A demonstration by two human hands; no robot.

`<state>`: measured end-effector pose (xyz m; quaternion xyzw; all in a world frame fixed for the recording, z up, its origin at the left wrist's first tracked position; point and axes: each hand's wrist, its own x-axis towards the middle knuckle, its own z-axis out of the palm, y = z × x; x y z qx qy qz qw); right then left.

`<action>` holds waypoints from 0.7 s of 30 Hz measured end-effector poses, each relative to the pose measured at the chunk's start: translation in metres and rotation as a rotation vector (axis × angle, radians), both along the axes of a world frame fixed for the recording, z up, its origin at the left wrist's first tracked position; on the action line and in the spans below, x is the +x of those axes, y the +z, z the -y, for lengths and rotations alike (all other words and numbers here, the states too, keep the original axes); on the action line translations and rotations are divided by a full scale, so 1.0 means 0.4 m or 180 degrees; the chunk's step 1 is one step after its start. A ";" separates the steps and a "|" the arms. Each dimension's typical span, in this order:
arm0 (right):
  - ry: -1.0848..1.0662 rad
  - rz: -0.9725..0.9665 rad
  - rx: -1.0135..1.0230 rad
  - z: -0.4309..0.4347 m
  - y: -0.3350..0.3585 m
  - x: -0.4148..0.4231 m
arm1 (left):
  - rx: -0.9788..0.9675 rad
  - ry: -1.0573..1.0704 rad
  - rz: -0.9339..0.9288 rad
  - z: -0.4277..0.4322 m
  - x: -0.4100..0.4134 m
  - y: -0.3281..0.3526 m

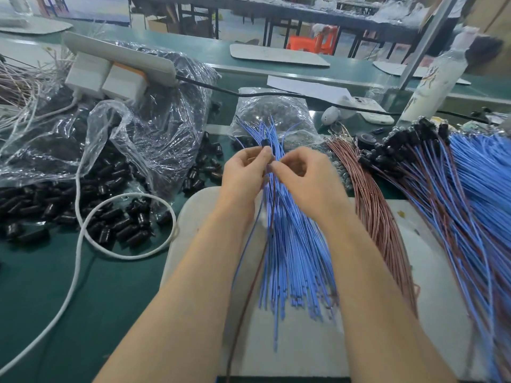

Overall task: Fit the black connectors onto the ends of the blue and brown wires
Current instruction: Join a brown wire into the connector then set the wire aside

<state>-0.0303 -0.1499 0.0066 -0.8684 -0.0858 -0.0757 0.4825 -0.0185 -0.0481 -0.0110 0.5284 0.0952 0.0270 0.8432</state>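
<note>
A bundle of loose blue wires (293, 252) lies fanned on a pale board (304, 341) in front of me. My left hand (243, 172) pinches a small black connector (266, 142) just above the bundle. My right hand (307, 181) pinches thin wire ends right beside it, fingertips almost touching the left thumb. A single blue wire and a brown wire (249, 297) trail down from my hands. Brown wires (373, 214) lie to the right. Loose black connectors (110, 217) are heaped at the left.
Finished blue and brown wires with black connectors (409, 150) pile at the right. Clear plastic bags (154, 125) of connectors sit at the back left, a white cable (83, 233) loops over the green table, and a white bottle (434, 78) and phone (370, 111) stand behind.
</note>
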 end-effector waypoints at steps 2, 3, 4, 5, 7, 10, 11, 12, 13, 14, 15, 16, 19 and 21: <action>-0.0357 -0.0130 -0.0075 0.017 -0.027 0.023 | 0.0217 -0.0068 0.0092 0.005 0.001 -0.003; -0.0345 -0.0231 0.0000 0.022 -0.039 0.030 | 0.0257 -0.0056 0.0138 0.008 0.003 -0.003; -0.0316 -0.0276 0.0045 0.022 -0.044 0.032 | 0.0318 -0.0073 0.0178 0.013 -0.001 -0.002; -0.0309 -0.0279 0.0077 0.020 -0.049 0.034 | 0.0367 -0.0093 0.0231 0.014 0.001 -0.007; -0.0325 -0.0267 0.0175 0.018 -0.055 0.037 | 0.0423 -0.0121 0.0283 0.012 0.000 -0.005; -0.0336 -0.0309 0.0300 0.020 -0.065 0.042 | 0.0472 -0.0140 0.0335 0.012 -0.006 -0.008; -0.0323 -0.0325 0.0298 0.021 -0.066 0.042 | 0.0481 -0.0132 0.0368 0.011 -0.005 -0.010; -0.0307 -0.0339 0.0294 0.021 -0.068 0.042 | 0.0522 -0.0119 0.0375 0.010 -0.008 -0.009; -0.0292 -0.0348 0.0303 0.022 -0.069 0.044 | 0.0568 -0.0110 0.0404 0.009 -0.007 -0.013; -0.0275 -0.0356 0.0326 0.021 -0.070 0.045 | 0.0610 -0.0111 0.0426 0.009 -0.007 -0.014; -0.0260 -0.0374 0.0376 0.020 -0.071 0.045 | 0.0611 -0.0122 0.0450 0.009 -0.008 -0.014; -0.0245 -0.0395 0.0434 0.019 -0.072 0.045 | 0.0627 -0.0126 0.0464 0.008 -0.010 -0.014; -0.0188 -0.0480 0.0571 0.018 -0.067 0.043 | 0.0653 -0.0096 0.0492 0.009 -0.012 -0.013; -0.0140 -0.0521 0.0659 0.017 -0.066 0.041 | 0.0684 -0.0100 0.0499 0.009 -0.013 -0.013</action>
